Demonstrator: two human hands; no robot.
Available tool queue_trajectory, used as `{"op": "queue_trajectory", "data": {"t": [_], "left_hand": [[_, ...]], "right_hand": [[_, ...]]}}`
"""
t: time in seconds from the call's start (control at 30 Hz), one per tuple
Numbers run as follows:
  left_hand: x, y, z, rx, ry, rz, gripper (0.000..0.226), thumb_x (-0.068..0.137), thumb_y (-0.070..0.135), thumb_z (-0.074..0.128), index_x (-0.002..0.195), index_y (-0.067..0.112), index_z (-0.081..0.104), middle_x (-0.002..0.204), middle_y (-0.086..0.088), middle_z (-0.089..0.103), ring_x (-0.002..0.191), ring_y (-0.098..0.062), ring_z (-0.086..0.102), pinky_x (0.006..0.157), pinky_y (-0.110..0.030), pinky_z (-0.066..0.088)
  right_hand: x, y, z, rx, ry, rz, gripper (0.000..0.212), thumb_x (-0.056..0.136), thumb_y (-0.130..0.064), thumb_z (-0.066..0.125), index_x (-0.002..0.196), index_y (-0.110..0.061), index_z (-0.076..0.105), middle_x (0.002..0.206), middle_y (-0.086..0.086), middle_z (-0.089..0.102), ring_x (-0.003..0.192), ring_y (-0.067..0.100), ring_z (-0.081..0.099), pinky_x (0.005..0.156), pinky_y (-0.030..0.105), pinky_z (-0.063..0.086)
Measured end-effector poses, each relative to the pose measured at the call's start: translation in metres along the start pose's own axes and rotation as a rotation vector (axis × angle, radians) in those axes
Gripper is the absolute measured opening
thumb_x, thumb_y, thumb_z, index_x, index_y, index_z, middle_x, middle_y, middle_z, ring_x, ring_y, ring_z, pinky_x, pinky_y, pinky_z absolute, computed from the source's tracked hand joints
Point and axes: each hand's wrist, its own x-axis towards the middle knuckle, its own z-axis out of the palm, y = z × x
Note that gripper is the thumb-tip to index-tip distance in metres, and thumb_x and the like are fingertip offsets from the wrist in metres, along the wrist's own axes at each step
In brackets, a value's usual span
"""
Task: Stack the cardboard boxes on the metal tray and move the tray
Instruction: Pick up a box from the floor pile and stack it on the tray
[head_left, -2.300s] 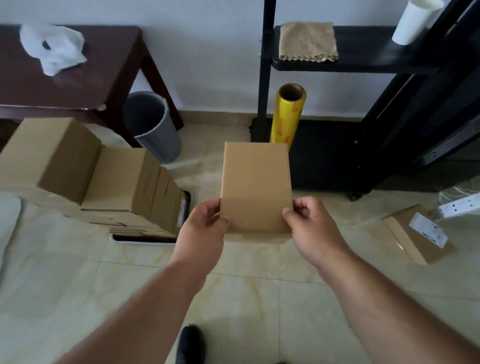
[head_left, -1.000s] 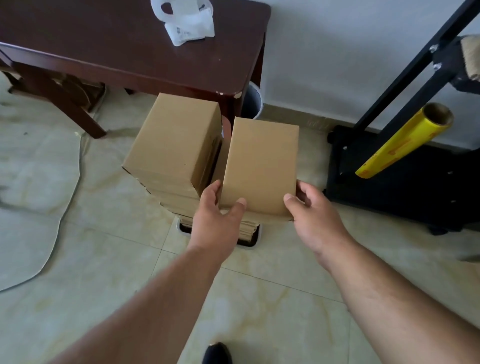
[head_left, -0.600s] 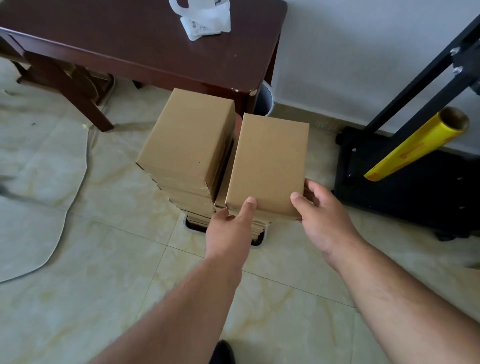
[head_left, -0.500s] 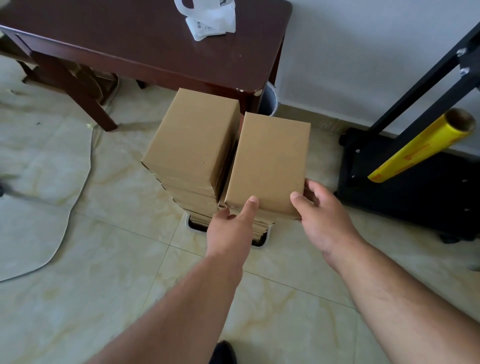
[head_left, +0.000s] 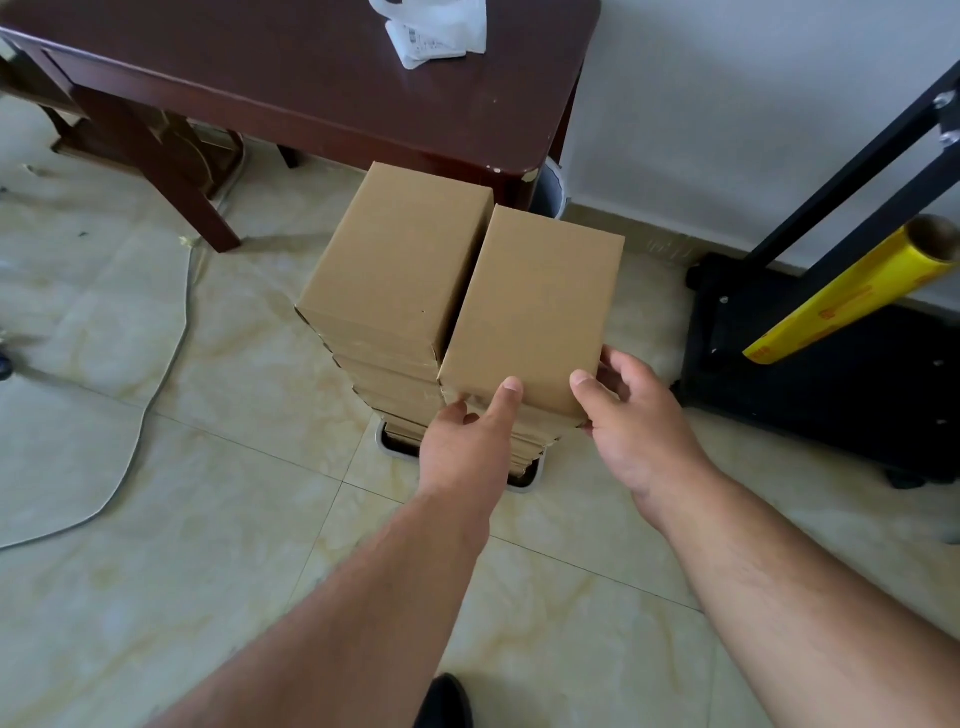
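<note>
Nearest me, the toe of my dark shoe (head_left: 444, 699) shows at the bottom edge on the pale tiled floor (head_left: 182, 597), and both my bare forearms reach forward over it. My left hand (head_left: 465, 449) has its thumb laid almost straight on the near edge of the top of the right-hand cardboard box (head_left: 537, 312), while the other fingers curl underneath against the near face, so I am holding that box lightly by its near left corner. My right hand (head_left: 636, 423) holds the near right corner of the same box: the thumb lies on the top surface and the fingers wrap round the right side, loosely spread. The box sits on top of the right-hand stack, just beside the top box of the left stack (head_left: 397, 265), their long sides touching or nearly so; I cannot tell whether its full weight is already down. Under both stacks the white rim of the metal tray (head_left: 530, 478) peeks out on the floor. Farther back stands a dark wooden table (head_left: 291, 73) with a crumpled white bag (head_left: 436, 28) on it, and to the right a black rack (head_left: 831, 364) with a yellow roll of film (head_left: 852, 296) leaning against it.
</note>
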Motion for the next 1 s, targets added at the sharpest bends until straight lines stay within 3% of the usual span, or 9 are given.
{"op": "queue_trajectory", "data": {"t": [0.27,0.37,0.43,0.47,0.6,0.7,0.8,0.87,1.0], "left_hand": [[0.0030,0.0009,-0.0012,0.035,0.021,0.025,0.071,0.090,0.066,0.062,0.148,0.027,0.053,0.098,0.024,0.054,0.094,-0.007,0.052,0.088,-0.030,0.033],[0.0029,0.0014,-0.0003,0.059,0.018,0.033,0.072,0.090,0.067,0.061,0.149,0.027,0.051,0.091,0.025,0.052,0.081,0.004,0.047,0.084,-0.029,0.035],[0.0024,0.0022,0.0004,0.065,0.022,0.036,0.070,0.090,0.067,0.061,0.147,0.027,0.052,0.089,0.022,0.053,0.081,0.004,0.049,0.072,-0.024,0.036],[0.0015,0.0031,0.0010,0.066,0.024,0.034,0.069,0.090,0.068,0.061,0.145,0.027,0.054,0.090,0.021,0.056,0.085,0.000,0.054,0.069,-0.024,0.036],[-0.0013,0.0054,0.0040,0.093,0.023,0.026,0.076,0.086,0.074,0.061,0.144,0.025,0.057,0.114,0.008,0.068,0.112,-0.021,0.062,0.087,-0.033,0.041],[-0.0021,0.0064,0.0052,0.103,0.023,0.042,0.078,0.085,0.076,0.060,0.144,0.024,0.056,0.113,0.004,0.068,0.114,-0.023,0.062,0.089,-0.035,0.044],[-0.0011,0.0050,0.0063,0.116,0.029,0.056,0.080,0.084,0.077,0.060,0.142,0.023,0.057,0.124,-0.001,0.069,0.117,-0.024,0.061,0.094,-0.036,0.046],[-0.0009,0.0034,0.0056,0.117,0.026,0.070,0.078,0.084,0.077,0.060,0.138,0.021,0.060,0.112,0.000,0.070,0.111,-0.022,0.063,0.094,-0.035,0.047],[-0.0021,-0.0028,0.0010,0.160,0.009,0.062,0.092,0.081,0.080,0.058,0.142,0.011,0.054,0.140,-0.011,0.061,0.130,-0.031,0.058,0.092,-0.037,0.046]], "right_hand": [[-0.0034,-0.0024,-0.0001,0.016,-0.020,-0.028,0.035,0.098,-0.039,0.061,0.133,-0.039,0.061,0.125,-0.023,0.068,0.111,0.000,0.066,0.089,0.029,0.055],[-0.0062,-0.0003,-0.0033,0.007,-0.041,-0.034,0.026,0.099,-0.039,0.060,0.125,-0.042,0.064,0.123,-0.026,0.069,0.113,-0.005,0.063,0.097,0.028,0.052],[-0.0068,0.0018,-0.0045,0.004,-0.056,-0.034,0.025,0.100,-0.039,0.059,0.124,-0.044,0.064,0.124,-0.028,0.068,0.116,-0.007,0.061,0.106,0.033,0.049],[-0.0071,0.0021,-0.0048,-0.001,-0.061,-0.032,0.028,0.100,-0.039,0.058,0.127,-0.043,0.064,0.124,-0.028,0.068,0.116,-0.007,0.061,0.108,0.035,0.048],[-0.0052,0.0002,-0.0054,-0.013,-0.050,-0.024,0.030,0.102,-0.039,0.055,0.131,-0.043,0.063,0.118,-0.029,0.069,0.108,-0.007,0.064,0.101,0.030,0.051],[-0.0027,-0.0027,-0.0052,-0.042,-0.054,-0.032,0.032,0.102,-0.039,0.053,0.133,-0.042,0.062,0.114,-0.028,0.071,0.101,-0.003,0.066,0.091,0.028,0.052],[-0.0001,-0.0039,-0.0046,-0.066,-0.056,-0.029,0.038,0.101,-0.044,0.051,0.139,-0.042,0.058,0.125,-0.025,0.067,0.112,-0.001,0.063,0.103,0.034,0.051],[-0.0012,-0.0037,-0.0046,-0.067,-0.058,-0.025,0.041,0.100,-0.046,0.051,0.141,-0.042,0.056,0.129,-0.024,0.066,0.115,0.001,0.063,0.103,0.035,0.051],[-0.0075,-0.0024,-0.0063,-0.015,-0.053,-0.013,0.034,0.104,-0.042,0.051,0.136,-0.040,0.059,0.106,-0.038,0.065,0.078,-0.009,0.063,0.080,0.022,0.054]]}}
